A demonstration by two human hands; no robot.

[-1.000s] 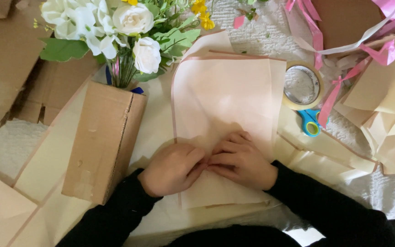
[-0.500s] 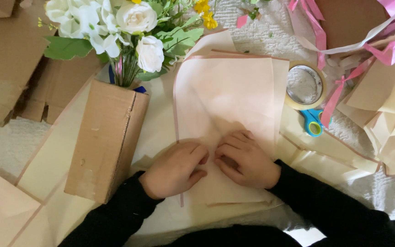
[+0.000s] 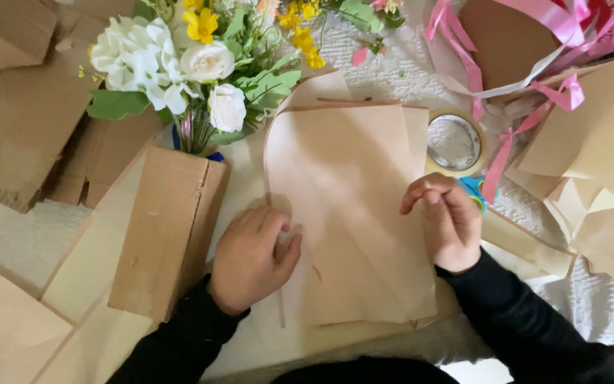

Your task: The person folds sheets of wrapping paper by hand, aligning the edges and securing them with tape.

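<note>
From the head view, my left hand (image 3: pixel 254 256) lies flat, fingers loose, pressing the left edge of the folded pale pink paper sheet (image 3: pixel 349 220) lying in front of me, just beside the cardboard box (image 3: pixel 168 235) of flowers (image 3: pixel 179 67). My right hand (image 3: pixel 445 220) curls at the sheet's right edge, pinching it, near the tape roll (image 3: pixel 456 142).

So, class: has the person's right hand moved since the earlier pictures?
Yes. The right hand has slid rightward from the middle of the pale paper sheet to its right edge, nearer the tape roll.
</note>
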